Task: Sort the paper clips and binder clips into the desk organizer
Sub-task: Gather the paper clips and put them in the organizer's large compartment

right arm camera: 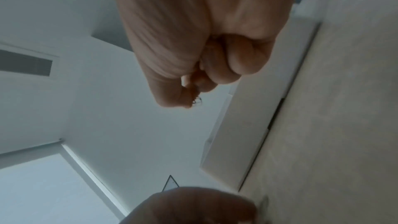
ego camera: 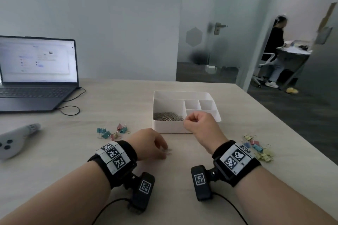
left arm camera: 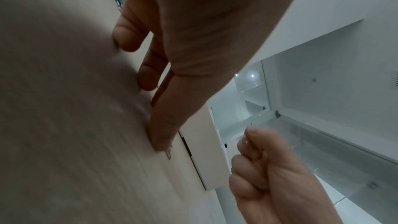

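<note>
A white desk organizer [ego camera: 170, 128] sits mid-table, and its big left compartment holds a heap of silver paper clips [ego camera: 168, 116]. My right hand [ego camera: 192, 120] hovers at the organizer's front rim as a fist. It pinches a few paper clips [right arm camera: 197, 101] that poke out between thumb and finger. My left hand [ego camera: 161, 149] rests on the table in front of the organizer [left arm camera: 206, 156]. Its fingertips [left arm camera: 126, 40] press down by loose paper clips [ego camera: 168, 151]. Pastel binder clips lie in two groups, left [ego camera: 111, 131] and right [ego camera: 258, 149].
An open laptop [ego camera: 36, 73] with its cable [ego camera: 71, 110] stands at the back left. A grey controller [ego camera: 16, 139] lies at the left edge. The table's right edge [ego camera: 285, 124] runs diagonally. A person [ego camera: 274, 51] stands in the far room.
</note>
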